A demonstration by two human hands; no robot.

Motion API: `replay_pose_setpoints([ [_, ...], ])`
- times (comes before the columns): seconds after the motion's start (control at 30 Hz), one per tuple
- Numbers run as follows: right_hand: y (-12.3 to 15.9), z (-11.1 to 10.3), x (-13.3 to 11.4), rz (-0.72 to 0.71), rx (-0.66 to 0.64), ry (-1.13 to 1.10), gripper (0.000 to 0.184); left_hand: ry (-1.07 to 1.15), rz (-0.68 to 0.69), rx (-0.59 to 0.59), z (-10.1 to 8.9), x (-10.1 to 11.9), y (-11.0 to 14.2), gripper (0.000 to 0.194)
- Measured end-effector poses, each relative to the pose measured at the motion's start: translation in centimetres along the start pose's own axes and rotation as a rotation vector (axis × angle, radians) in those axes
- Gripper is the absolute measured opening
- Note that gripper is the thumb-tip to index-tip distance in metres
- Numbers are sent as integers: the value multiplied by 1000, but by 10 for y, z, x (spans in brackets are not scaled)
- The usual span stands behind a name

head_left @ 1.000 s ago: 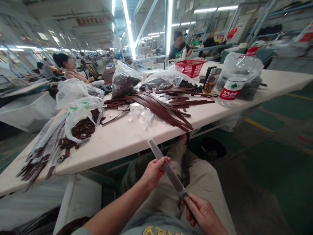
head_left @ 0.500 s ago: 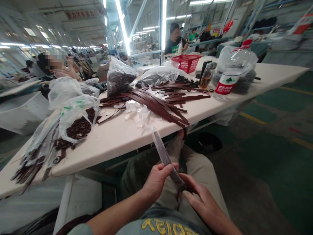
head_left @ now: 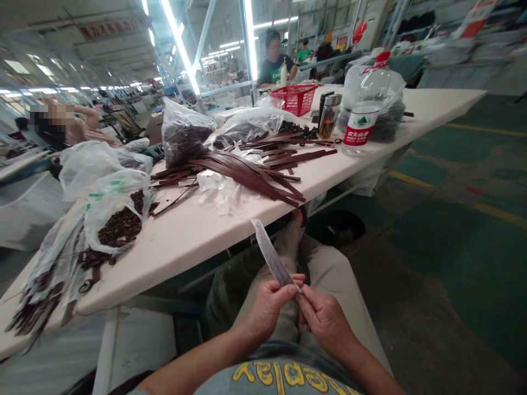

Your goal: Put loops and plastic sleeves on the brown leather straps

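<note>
fingers (head_left: 284, 288) of l hand (head_left: 269, 310) & r hand (head_left: 325, 318) pinch wrapped strap (head_left: 272, 260), brown bits (head_left: 117, 230) in clear bag (head_left: 107, 211)

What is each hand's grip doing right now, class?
Left hand: closed, holding a plastic-wrapped strap.
Right hand: closed, pinching the same strap.

Open air runs from the left hand (head_left: 269, 307) and right hand (head_left: 325, 321) to the desk (head_left: 197, 258) edge. Beyond it, leather strips (head_left: 247, 178) and plastic bags (head_left: 185, 134) block the way.
</note>
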State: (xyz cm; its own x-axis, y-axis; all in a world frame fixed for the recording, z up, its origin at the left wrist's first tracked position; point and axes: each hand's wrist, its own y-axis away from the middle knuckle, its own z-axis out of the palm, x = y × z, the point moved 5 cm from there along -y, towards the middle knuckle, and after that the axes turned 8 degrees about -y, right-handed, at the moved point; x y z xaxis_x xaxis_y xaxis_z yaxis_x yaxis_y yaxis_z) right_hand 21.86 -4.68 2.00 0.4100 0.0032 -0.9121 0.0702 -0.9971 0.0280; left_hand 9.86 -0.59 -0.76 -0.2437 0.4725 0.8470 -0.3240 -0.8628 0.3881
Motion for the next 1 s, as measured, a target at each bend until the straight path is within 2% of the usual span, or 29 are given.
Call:
replay_pose_setpoints([
  [0.07,3,1,4,0,-23,8,43,50,83,7,-5,13,-6,34],
  [0.13,4,1,8,11,-21,24,43,101,126,62,-13,21,-10,37],
  [0.2,4,2,11,11,-2,36,41,56,127,71,-14,20,-9,37],
  [0.3,2,3,10,-42,24,55,39,-45,85,-9,-9,8,-2,35],
  [0.37,2,3,8,-96,25,58,39,-61,92,-34,-8,9,-1,35],
  [0.53,4,4,9,-122,15,80,39,98,205,134,-25,31,-9,39],
  [0.73,2,6,7,-159,18,91,38,-13,93,32,-20,12,1,33],
  [0.9,3,7,11,-150,15,100,37,145,215,179,-35,40,-7,36],
  [1.0,2,9,13,-138,13,101,36,128,145,122,-28,35,-5,34],
])
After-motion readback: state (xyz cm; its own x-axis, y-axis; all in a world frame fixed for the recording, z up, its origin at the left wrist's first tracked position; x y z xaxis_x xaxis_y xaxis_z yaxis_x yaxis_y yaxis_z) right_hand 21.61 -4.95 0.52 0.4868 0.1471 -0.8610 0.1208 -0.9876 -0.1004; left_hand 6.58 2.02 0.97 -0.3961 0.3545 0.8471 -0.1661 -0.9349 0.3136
